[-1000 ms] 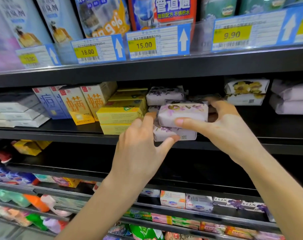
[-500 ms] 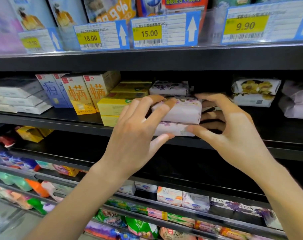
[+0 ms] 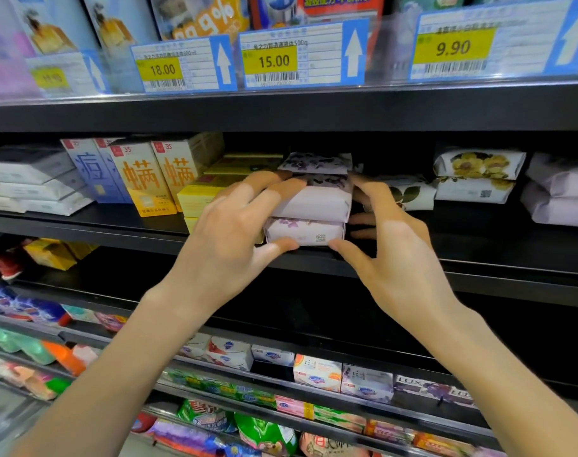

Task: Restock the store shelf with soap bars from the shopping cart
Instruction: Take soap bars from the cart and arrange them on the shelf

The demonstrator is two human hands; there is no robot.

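We see two purple-flowered soap bars (image 3: 309, 214) stacked at the front edge of the middle shelf (image 3: 479, 245), a third behind. Our left hand (image 3: 230, 232) grasps the stack from its left side, fingers over the top bar, thumb under the bottom one. Our right hand (image 3: 391, 249) grasps the right side. Yellow boxes (image 3: 198, 196) touch the stack's left; the leaf-printed bar (image 3: 409, 194) sits right, beyond a bare dark gap.

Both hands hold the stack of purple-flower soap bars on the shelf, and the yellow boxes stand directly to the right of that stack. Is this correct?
Not quite. In the head view, the yellow boxes stand to the left of the stack of purple-flower soap bars, not the right. The left hand and right hand do hold it on the shelf.
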